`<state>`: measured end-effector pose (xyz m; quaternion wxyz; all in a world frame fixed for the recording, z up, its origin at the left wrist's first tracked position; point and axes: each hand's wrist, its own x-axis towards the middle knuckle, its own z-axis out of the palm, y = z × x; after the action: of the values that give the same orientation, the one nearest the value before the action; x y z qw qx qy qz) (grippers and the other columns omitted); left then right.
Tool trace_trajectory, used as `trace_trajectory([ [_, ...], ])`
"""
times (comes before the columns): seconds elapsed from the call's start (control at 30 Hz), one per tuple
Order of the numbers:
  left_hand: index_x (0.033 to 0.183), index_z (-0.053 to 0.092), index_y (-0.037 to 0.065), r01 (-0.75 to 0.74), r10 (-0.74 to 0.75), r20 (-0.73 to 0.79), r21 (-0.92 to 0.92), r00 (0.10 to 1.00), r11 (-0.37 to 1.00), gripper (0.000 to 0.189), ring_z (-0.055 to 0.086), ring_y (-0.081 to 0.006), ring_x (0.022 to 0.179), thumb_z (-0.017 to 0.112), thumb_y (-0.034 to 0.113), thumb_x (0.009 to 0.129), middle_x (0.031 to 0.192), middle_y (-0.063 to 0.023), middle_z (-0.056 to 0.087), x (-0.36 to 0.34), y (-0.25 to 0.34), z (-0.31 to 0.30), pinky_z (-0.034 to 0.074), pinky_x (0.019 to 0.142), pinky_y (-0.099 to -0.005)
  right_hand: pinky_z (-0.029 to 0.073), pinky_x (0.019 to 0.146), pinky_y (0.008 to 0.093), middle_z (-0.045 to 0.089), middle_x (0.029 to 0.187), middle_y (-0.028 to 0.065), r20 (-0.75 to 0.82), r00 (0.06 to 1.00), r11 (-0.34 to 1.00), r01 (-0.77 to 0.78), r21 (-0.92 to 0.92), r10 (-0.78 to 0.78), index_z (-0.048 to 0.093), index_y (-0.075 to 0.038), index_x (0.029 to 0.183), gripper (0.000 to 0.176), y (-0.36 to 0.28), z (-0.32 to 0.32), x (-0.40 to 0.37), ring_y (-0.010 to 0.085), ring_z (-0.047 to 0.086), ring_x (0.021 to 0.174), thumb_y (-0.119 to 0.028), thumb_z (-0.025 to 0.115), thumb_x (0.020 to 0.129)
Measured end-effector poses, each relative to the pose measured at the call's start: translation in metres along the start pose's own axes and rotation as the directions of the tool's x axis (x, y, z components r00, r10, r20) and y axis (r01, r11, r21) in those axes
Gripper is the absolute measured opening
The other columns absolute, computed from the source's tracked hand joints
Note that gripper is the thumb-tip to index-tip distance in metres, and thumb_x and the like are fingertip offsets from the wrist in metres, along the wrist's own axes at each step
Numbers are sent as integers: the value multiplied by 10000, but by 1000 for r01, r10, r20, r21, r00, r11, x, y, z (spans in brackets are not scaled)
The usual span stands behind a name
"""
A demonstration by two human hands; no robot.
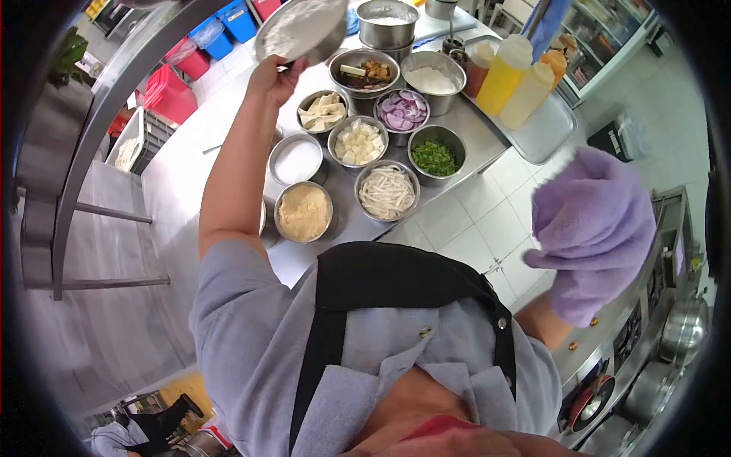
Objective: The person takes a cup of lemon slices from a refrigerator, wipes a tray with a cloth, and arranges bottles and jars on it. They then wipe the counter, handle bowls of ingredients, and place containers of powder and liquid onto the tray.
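Observation:
At the top, my left hand [283, 79] grips the near edge of a round metal bowl [332, 38] with white powder in it, tilted above the steel table. A small dark piece shows at my fingers. A lilac towel [598, 217] covers my right hand, raised to the right of the table; its fingers are hidden beneath the cloth. Nearest my left forearm stand a tub of white granules [298, 160] and a tub of pale yellow crumbly powder [304, 213]. A bowl of dark and brown pieces [365, 75] sits just below the held bowl.
Several metal tubs hold chopped green herbs [434, 158], sliced purple onion [401, 111], white cubes [358, 144] and pale strips [387, 192]. Squeeze bottles [505, 75] stand on a tray [544, 141]. A stove counter with pots [653, 390] runs along the right; a metal shelf frame [80, 152] stands left.

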<state>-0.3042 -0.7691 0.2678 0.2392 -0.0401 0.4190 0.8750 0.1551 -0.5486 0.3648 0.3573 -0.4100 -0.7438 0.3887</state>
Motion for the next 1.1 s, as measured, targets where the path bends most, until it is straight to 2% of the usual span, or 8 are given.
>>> trace_trajectory([
  [0.27, 1263, 353, -31, -166, 119, -300, -136, 947, 977, 353, 598, -427, 864, 324, 9, 913, 1135, -260, 502, 128, -19, -67, 614, 648, -425, 471, 770, 247, 614, 927, 108, -90, 976, 969, 209, 135, -198, 578, 68, 972, 229, 1, -5, -5, 164, 579, 824, 11, 583, 751],
  [0.53, 1254, 339, -57, -91, -54, -513, -252, 857, 963, 339, 539, -454, 958, 286, 98, 958, 1214, -307, 406, 164, -50, -91, 620, 673, -410, 467, 744, 239, 614, 929, 82, -32, 964, 964, 265, 15, -264, 569, 62, 1008, 290, 13, -6, -1, 145, 569, 818, 33, 599, 720],
  [0.67, 1319, 265, -12, -70, -308, -511, -593, 802, 802, 417, 500, -471, 1051, 353, 164, 953, 1242, -310, 381, 178, -51, -110, 597, 633, -442, 465, 727, 233, 611, 921, 78, -42, 974, 972, 224, 68, -222, 568, 61, 1010, 306, 15, -5, 0, 134, 564, 811, 49, 606, 707],
  [0.7, 1348, 226, 6, -50, -308, -533, -555, 788, 831, 468, 438, -489, 1142, 389, 180, 945, 1319, -310, 312, 147, -50, -82, 541, 773, -537, 464, 723, 232, 610, 918, 76, -51, 976, 973, 217, 83, -213, 567, 61, 1011, 310, 16, -6, 0, 131, 563, 809, 53, 608, 704],
  [0.87, 1367, 221, -8, -65, -53, -177, -596, 983, 800, 506, 362, -400, 1255, 415, 197, 947, 1404, -292, 237, 28, -59, 52, 272, 1088, -516, 457, 717, 222, 611, 934, 75, -65, 975, 966, 219, 138, -212, 568, 54, 999, 306, 23, -11, 7, 118, 556, 809, 64, 612, 696],
  [0.93, 1395, 120, -56, 419, -184, 562, -323, 806, 849, 567, 306, -373, 1305, 374, 221, 971, 1438, -288, 193, -5, -99, 82, 255, 1108, -466, 456, 721, 221, 613, 945, 76, -40, 980, 966, 200, 162, -196, 570, 49, 991, 300, 29, -18, 9, 117, 555, 811, 65, 613, 694],
  [1.03, 1394, 65, -91, 831, -660, 530, -176, 532, 528, 579, 291, -384, 1312, 338, 223, 992, 1464, -286, 124, -50, -168, 150, 285, 1086, -482, 458, 719, 225, 616, 948, 77, 27, 989, 967, 139, 215, -148, 571, 40, 989, 307, 42, -27, 14, 121, 555, 810, 69, 616, 686],
  [1.1, 1421, 69, -58, 668, -631, 218, -238, 744, 705, 604, 246, -387, 1338, 376, 214, 978, 1484, -269, 87, -19, -235, 162, 237, 1108, -513, 460, 719, 227, 617, 951, 78, 67, 989, 961, 108, 254, -128, 571, 35, 987, 312, 50, -31, 19, 124, 555, 810, 72, 618, 681],
])
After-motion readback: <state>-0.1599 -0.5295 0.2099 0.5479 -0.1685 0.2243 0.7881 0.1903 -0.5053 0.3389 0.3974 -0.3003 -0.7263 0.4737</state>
